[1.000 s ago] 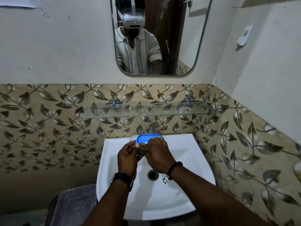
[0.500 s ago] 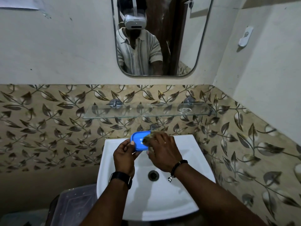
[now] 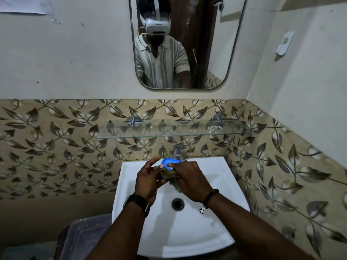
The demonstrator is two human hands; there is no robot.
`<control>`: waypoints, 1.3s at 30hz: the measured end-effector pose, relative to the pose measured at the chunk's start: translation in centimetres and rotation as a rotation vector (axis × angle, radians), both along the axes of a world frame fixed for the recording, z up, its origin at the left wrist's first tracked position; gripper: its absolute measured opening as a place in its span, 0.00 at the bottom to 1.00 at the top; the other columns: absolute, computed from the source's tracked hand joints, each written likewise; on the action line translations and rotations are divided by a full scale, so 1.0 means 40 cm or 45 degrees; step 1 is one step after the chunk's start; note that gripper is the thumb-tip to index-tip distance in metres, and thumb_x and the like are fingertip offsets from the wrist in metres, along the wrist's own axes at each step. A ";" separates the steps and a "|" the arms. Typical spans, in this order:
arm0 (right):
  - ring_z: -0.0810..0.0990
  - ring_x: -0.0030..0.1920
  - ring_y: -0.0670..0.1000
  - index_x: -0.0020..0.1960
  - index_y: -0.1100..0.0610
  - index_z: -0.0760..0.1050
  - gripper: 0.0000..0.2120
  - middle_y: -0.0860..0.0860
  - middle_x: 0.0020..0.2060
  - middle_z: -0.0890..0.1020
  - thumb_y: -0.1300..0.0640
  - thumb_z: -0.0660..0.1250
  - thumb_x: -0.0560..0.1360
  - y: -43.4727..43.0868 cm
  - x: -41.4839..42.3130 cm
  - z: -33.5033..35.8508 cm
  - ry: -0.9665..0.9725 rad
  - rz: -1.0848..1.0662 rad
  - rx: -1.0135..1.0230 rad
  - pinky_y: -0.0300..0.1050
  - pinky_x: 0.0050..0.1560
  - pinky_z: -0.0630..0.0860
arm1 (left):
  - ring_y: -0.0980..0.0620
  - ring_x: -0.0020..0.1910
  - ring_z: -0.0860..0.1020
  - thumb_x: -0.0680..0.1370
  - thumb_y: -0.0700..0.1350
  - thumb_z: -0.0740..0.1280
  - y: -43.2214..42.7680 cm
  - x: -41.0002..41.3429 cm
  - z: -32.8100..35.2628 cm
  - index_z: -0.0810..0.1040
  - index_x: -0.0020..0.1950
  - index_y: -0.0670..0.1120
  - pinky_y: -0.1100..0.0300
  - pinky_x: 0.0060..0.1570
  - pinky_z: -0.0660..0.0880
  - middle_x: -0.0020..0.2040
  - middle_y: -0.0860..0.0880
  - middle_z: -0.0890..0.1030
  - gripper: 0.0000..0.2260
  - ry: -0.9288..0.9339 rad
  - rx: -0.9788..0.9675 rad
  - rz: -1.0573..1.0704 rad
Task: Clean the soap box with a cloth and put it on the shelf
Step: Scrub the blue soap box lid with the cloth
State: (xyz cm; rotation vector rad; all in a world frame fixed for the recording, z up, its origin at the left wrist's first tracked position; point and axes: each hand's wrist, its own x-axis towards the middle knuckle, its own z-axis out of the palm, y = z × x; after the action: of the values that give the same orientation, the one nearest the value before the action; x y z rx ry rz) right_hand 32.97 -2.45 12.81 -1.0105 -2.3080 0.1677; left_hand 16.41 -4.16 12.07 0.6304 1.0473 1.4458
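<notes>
Left hand [image 3: 148, 180]: lower centre of the frame, over the basin, fingers curled around the soap box from the left; a dark watch sits on the wrist.
Right hand [image 3: 189, 180]: just right of it, closed on the cloth and pressing it to the box; beaded bracelet at the wrist.
Cloth [image 3: 169, 174]: dark, crumpled, bunched between both hands.
Soap box [image 3: 169, 162]: bright blue, rounded rim, mostly hidden; only its far edge shows above the fingers, just in front of the tap [image 3: 178, 152].
Sink [image 3: 221, 171]: white, with bare rim on either side of the hands and the drain near the wrists.
Shelf [image 3: 150, 131]: glass, above the tap at mid-frame, well apart from the box.
Change: half a second ago the box faced the camera, tilted up; now it lies lower and flatter.
</notes>
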 end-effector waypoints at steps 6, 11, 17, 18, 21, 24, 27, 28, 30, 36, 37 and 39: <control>0.77 0.59 0.50 0.68 0.49 0.72 0.24 0.47 0.58 0.82 0.63 0.62 0.73 -0.021 -0.060 0.002 0.281 -0.054 -0.130 0.50 0.64 0.68 | 0.44 0.44 0.81 0.79 0.29 0.57 -0.014 0.013 -0.008 0.80 0.63 0.45 0.55 0.42 0.75 0.46 0.40 0.85 0.20 0.008 -0.001 0.005; 0.74 0.65 0.53 0.68 0.48 0.71 0.25 0.48 0.61 0.78 0.61 0.66 0.72 -0.016 -0.029 -0.011 -0.164 0.062 0.053 0.53 0.64 0.68 | 0.45 0.39 0.82 0.79 0.30 0.60 -0.009 -0.016 -0.004 0.79 0.62 0.45 0.54 0.39 0.80 0.43 0.39 0.85 0.17 -0.036 -0.010 0.064; 0.77 0.48 0.56 0.58 0.52 0.75 0.16 0.51 0.48 0.79 0.59 0.68 0.71 0.010 0.017 -0.004 -0.315 -0.007 0.289 0.50 0.46 0.75 | 0.43 0.41 0.83 0.78 0.30 0.62 -0.013 -0.029 -0.004 0.82 0.57 0.40 0.54 0.38 0.82 0.45 0.38 0.84 0.13 -0.076 -0.056 0.102; 0.76 0.47 0.56 0.57 0.52 0.75 0.15 0.51 0.47 0.79 0.59 0.68 0.71 0.007 0.021 -0.005 -0.334 0.000 0.281 0.50 0.44 0.75 | 0.42 0.42 0.83 0.78 0.31 0.63 -0.012 -0.033 -0.004 0.81 0.57 0.39 0.54 0.38 0.82 0.47 0.37 0.84 0.12 -0.098 -0.077 0.081; 0.75 0.47 0.53 0.55 0.50 0.72 0.16 0.50 0.47 0.77 0.58 0.71 0.70 0.000 0.027 0.002 -0.271 0.031 0.106 0.46 0.38 0.72 | 0.42 0.44 0.83 0.80 0.35 0.64 -0.018 -0.039 0.001 0.81 0.57 0.38 0.54 0.41 0.82 0.52 0.36 0.83 0.09 -0.087 -0.075 -0.036; 0.75 0.46 0.51 0.53 0.48 0.73 0.14 0.48 0.45 0.78 0.59 0.70 0.70 0.014 0.044 0.020 -0.019 0.031 -0.093 0.41 0.40 0.66 | 0.47 0.47 0.78 0.81 0.45 0.66 -0.024 -0.047 -0.002 0.83 0.58 0.48 0.53 0.53 0.80 0.53 0.45 0.80 0.09 0.326 0.087 -0.160; 0.72 0.41 0.46 0.50 0.50 0.75 0.11 0.43 0.41 0.74 0.62 0.68 0.70 0.031 0.067 0.052 0.082 0.087 -0.180 0.38 0.40 0.65 | 0.53 0.55 0.76 0.76 0.54 0.70 -0.024 -0.073 -0.009 0.83 0.53 0.57 0.60 0.59 0.72 0.56 0.54 0.78 0.07 0.878 0.280 -0.116; 0.71 0.40 0.44 0.48 0.50 0.75 0.11 0.41 0.40 0.72 0.64 0.68 0.69 0.033 0.074 0.062 0.109 0.117 -0.181 0.37 0.39 0.65 | 0.54 0.55 0.76 0.74 0.58 0.71 -0.023 -0.081 -0.008 0.82 0.50 0.56 0.61 0.59 0.71 0.55 0.55 0.79 0.09 0.908 0.325 -0.144; 0.72 0.41 0.44 0.47 0.51 0.76 0.14 0.43 0.41 0.73 0.68 0.67 0.69 0.041 0.084 0.071 0.164 0.141 -0.140 0.35 0.40 0.66 | 0.56 0.49 0.77 0.74 0.58 0.71 -0.024 -0.085 0.000 0.80 0.45 0.52 0.60 0.53 0.73 0.46 0.57 0.81 0.10 0.902 0.383 -0.259; 0.79 0.55 0.56 0.55 0.58 0.81 0.14 0.55 0.54 0.82 0.66 0.63 0.73 0.017 0.036 0.053 0.182 0.062 0.291 0.48 0.54 0.77 | 0.46 0.44 0.80 0.73 0.47 0.71 -0.022 -0.024 0.031 0.79 0.42 0.44 0.41 0.53 0.79 0.43 0.38 0.81 0.07 0.618 0.352 -0.293; 0.78 0.56 0.56 0.56 0.59 0.81 0.15 0.56 0.55 0.82 0.66 0.61 0.74 0.005 0.023 0.050 0.150 0.095 0.346 0.47 0.56 0.77 | 0.46 0.44 0.80 0.73 0.45 0.71 -0.021 -0.015 0.031 0.79 0.42 0.45 0.43 0.53 0.79 0.42 0.38 0.81 0.05 0.616 0.357 -0.298; 0.78 0.58 0.56 0.58 0.59 0.81 0.16 0.56 0.55 0.82 0.66 0.60 0.75 -0.001 0.019 0.050 0.108 0.111 0.414 0.46 0.58 0.76 | 0.46 0.45 0.81 0.74 0.43 0.71 -0.021 -0.007 0.025 0.80 0.42 0.47 0.44 0.53 0.79 0.42 0.41 0.82 0.02 0.568 0.363 -0.274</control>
State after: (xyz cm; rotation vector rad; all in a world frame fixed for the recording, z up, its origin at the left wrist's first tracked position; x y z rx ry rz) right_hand 33.73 -2.49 14.82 -0.7251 -2.2110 -0.1248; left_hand 16.14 -4.99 13.08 1.2764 1.0771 1.3025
